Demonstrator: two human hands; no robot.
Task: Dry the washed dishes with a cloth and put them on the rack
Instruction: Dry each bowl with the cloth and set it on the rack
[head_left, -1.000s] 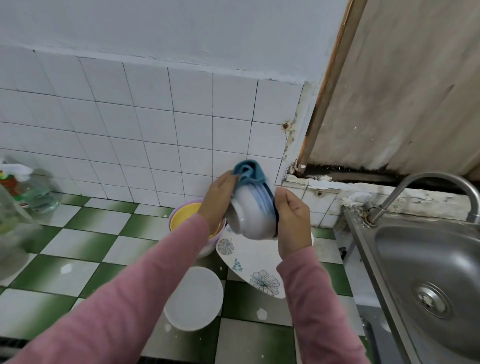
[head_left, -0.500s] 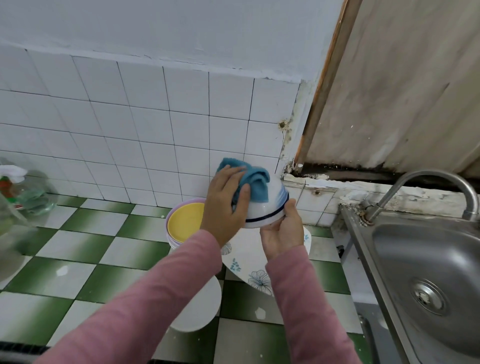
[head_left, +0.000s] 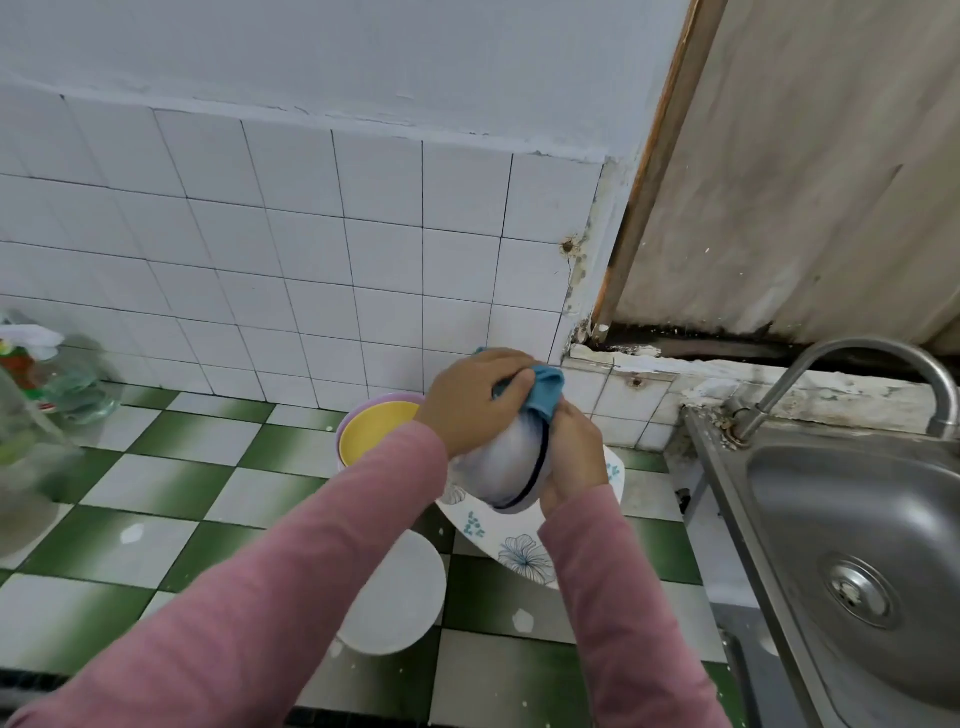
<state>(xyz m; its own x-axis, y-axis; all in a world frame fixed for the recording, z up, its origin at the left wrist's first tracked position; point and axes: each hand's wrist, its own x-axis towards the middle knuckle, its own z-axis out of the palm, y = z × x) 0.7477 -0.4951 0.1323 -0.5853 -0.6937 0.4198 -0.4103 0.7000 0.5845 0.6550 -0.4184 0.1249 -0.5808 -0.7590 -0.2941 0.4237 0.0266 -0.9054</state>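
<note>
White plate (head_left: 389, 597) on green-white tiled counter (head_left: 156, 483), nearest. Floral plate (head_left: 519, 551) just beyond it. Above floral plate, off counter: white bowl (head_left: 501, 462), dark rim line, tilted on side. Right hand (head_left: 574, 457) grips bowl at rim, fingers curled. Left hand (head_left: 478, 400) clutches blue cloth (head_left: 545, 392), pressed on bowl's outside. Behind: yellow bowl (head_left: 374, 431) near wall. Sink (head_left: 857, 545) at right.

Blue cloth (head_left: 546, 396), white bowl (head_left: 501, 462) with dark blue rim line, yellow dish (head_left: 374, 434), lilac dish (head_left: 385, 400), white plate (head_left: 519, 552) printed with grey-blue flowers, green-and-white chequered counter tiles (head_left: 156, 483), white wall tiles (head_left: 311, 260), pink sleeves (head_left: 311, 597), grey steel sink (head_left: 857, 519)
</note>
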